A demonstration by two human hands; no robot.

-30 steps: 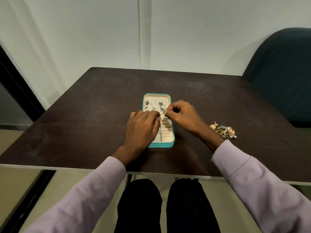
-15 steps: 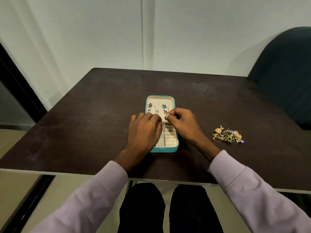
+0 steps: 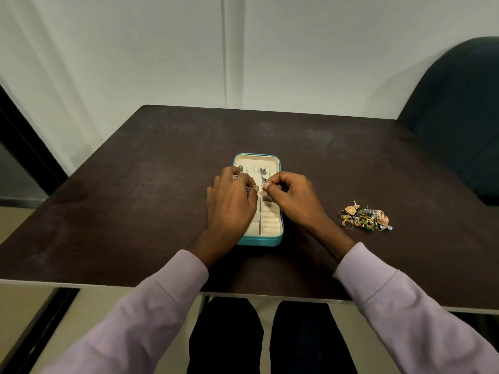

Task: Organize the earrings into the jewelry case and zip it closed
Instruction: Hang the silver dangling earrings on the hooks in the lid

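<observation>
A teal jewelry case [image 3: 270,241] lies open in the middle of the dark table, its cream lining showing. A few small silver earrings [image 3: 263,171] sit in its far half. My left hand [image 3: 231,203] covers the case's left side and pinches one end of a small silver earring [image 3: 258,186]. My right hand [image 3: 290,194] hovers over the case's right side, fingers curled, pinching the other end of that earring. A pile of loose gold, green and silver earrings [image 3: 364,217] lies on the table to the right of the case.
The dark table [image 3: 135,184] ends at a pale front edge near my lap. A dark blue chair [image 3: 459,117] stands at the far right. A white wall rises behind the table.
Both hands have stayed together over the case; my left hand's fingers have shifted a little farther up over the far half. The view has tilted slightly.
</observation>
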